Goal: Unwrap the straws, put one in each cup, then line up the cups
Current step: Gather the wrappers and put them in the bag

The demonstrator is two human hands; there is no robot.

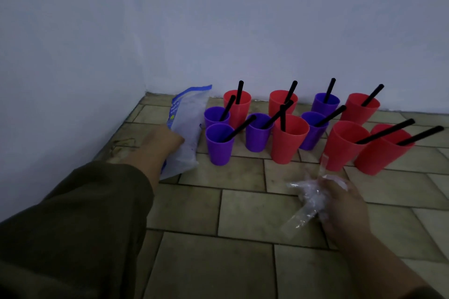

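Several red cups [289,139] and purple cups [219,144] stand in a loose cluster on the tiled floor near the wall, each with a black straw [239,128] leaning in it. My left hand [161,139] grips a clear plastic bag with blue print [185,133], left of the cups. My right hand [345,206] is closed on a crumpled bunch of clear straw wrappers [307,198] in front of the cups.
The pale wall [243,31] runs behind the cups and meets a side wall at a corner on the left. A dark olive sleeve [73,213] covers my left arm. Beige floor tiles [243,213] stretch in front of the cups.
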